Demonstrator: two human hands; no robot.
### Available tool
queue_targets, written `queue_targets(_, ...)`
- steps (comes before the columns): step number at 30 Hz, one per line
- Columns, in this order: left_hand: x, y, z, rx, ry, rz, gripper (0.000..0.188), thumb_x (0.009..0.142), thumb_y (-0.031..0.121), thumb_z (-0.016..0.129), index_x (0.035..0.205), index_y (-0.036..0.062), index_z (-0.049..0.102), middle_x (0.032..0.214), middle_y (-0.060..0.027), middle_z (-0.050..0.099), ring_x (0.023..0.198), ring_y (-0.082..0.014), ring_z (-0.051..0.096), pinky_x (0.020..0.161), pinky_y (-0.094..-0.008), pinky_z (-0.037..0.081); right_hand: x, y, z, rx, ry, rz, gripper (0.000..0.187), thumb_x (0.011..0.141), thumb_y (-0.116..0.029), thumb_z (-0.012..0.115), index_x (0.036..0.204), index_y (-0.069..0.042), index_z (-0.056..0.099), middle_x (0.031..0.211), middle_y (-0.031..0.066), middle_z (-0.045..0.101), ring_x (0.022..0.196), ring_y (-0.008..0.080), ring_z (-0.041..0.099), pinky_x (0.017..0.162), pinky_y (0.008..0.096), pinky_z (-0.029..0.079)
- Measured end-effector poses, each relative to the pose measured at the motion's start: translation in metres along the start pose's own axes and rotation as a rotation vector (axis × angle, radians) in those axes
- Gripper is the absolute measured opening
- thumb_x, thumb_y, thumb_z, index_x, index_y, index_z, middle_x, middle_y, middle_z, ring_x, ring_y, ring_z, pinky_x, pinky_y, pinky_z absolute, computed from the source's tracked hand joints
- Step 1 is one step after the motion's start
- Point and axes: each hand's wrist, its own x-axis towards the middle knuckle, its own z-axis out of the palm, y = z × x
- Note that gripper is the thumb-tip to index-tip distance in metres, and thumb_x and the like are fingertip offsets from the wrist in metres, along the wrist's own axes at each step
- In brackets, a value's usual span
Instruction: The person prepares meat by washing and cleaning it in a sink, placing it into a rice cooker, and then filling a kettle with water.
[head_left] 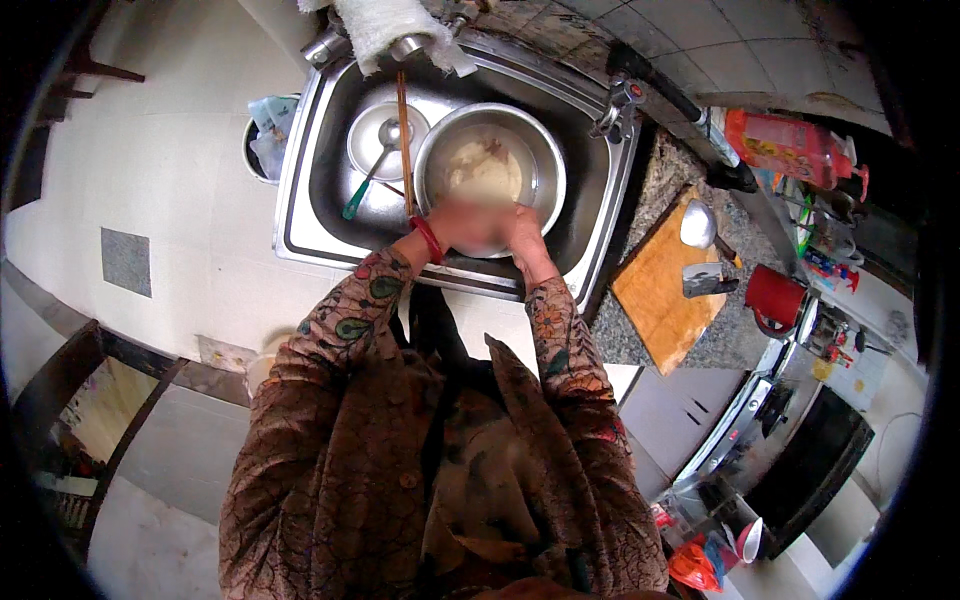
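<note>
A round metal basin (550, 140) stands in the stainless steel sink (340, 225). Cloudy water fills part of it, with a pale round thing (485, 165) and brownish bits in it; what these are I cannot make out. Both my hands are together at the basin's near side. My left hand (463, 226), with a red band at the wrist, is blurred over the near rim. Close beside it is my right hand (525, 235), its fingers lost in the same blur. Whether either hand grips something does not show.
Left of the basin, a white bowl (362, 150) holds a green-handled spoon (385, 150), and chopsticks (404, 130) lie beside it. A white cloth (385, 30) hangs over the tap. On the right counter, a wooden board (650, 290) bears a ladle (698, 225) and a cleaver (703, 280); a red mug (775, 298) stands beyond.
</note>
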Motion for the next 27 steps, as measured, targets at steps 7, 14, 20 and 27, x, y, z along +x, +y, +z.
queue_targets(7, 0.009, -0.024, 0.009, 0.514, -0.524, -0.484, 0.015, 0.067, 0.014, 0.053, 0.068, 0.0012, 0.062, 0.069, -0.0145, 0.062, 0.062, -0.0277, 0.059, 0.062, -0.0384, 0.048, 0.057, 0.02, -0.019, -1.113, 0.105, -0.057, 0.032, 0.076, -0.035, 0.055, 0.078, -0.004, 0.063, 0.08, 0.0174, 0.062, 0.08, 0.0301, 0.06, 0.071, 0.0393, 0.047)
queue_targets(14, -0.031, -0.153, 0.09, 0.437, -0.167, -0.538, 0.041, 0.081, 0.026, 0.042, 0.116, 0.0048, 0.049, 0.122, -0.0157, 0.044, 0.114, -0.028, 0.042, 0.096, -0.0407, 0.031, 0.104, 0.053, -0.008, -1.457, -0.209, -0.28, 0.029, 0.073, -0.022, 0.057, 0.099, -0.008, 0.054, 0.101, 0.0171, 0.056, 0.094, 0.0343, 0.054, 0.08, 0.0411, 0.045)
queue_targets(20, 0.048, -0.037, 0.018, 1.029, -0.858, -0.39, 0.033, 0.08, 0.025, 0.044, 0.104, 0.0056, 0.057, 0.112, -0.0148, 0.051, 0.106, -0.0277, 0.048, 0.089, -0.0399, 0.038, 0.139, 0.02, -0.01, -0.856, 0.304, -0.269, 0.045, 0.069, -0.027, 0.063, 0.107, -0.007, 0.048, 0.098, 0.0219, 0.052, 0.09, 0.0357, 0.053, 0.076, 0.0431, 0.045)
queue_targets(27, 0.036, -0.059, -0.002, 0.598, -0.41, -0.742, 0.026, 0.079, 0.023, 0.05, 0.098, 0.0074, 0.058, 0.094, -0.0121, 0.061, 0.087, -0.0285, 0.058, 0.077, -0.0382, 0.046, 0.129, 0.009, 0.004, -0.55, 0.03, -0.143, 0.02, 0.072, -0.013, 0.063, 0.089, -0.006, 0.056, 0.072, 0.0088, 0.056, 0.065, 0.0212, 0.056, 0.058, 0.0324, 0.047)
